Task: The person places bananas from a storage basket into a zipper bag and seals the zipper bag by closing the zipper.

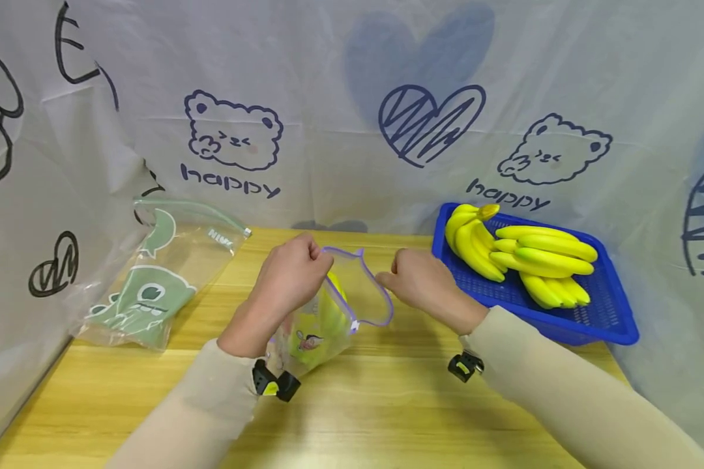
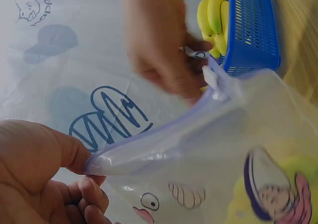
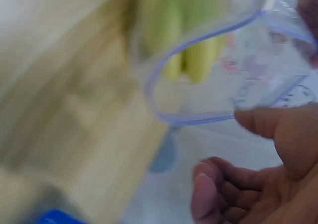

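Observation:
A clear zip bag (image 1: 313,345) with a purple rim and cartoon prints stands tilted near the middle of the table, its mouth spread wide. Yellow bananas (image 1: 330,312) show inside it. My left hand (image 1: 290,270) pinches the rim between thumb and fingers, seen closely in the left wrist view. On the opposite side, my right hand (image 1: 419,280) is at the bag's mouth. Its thumb (image 3: 258,120) meets the purple rim in the right wrist view, while the other fingers lie loosely curled, apart from the thumb. A white slider (image 1: 354,325) sits at the rim's near corner.
To the right, a blue plastic basket (image 1: 622,319) holds several banana bunches (image 1: 542,251). A larger clear zip bag (image 1: 152,299) with a green monster print leans at the left against the drawn-on white sheet (image 1: 328,130), which encloses the wooden table (image 1: 328,423).

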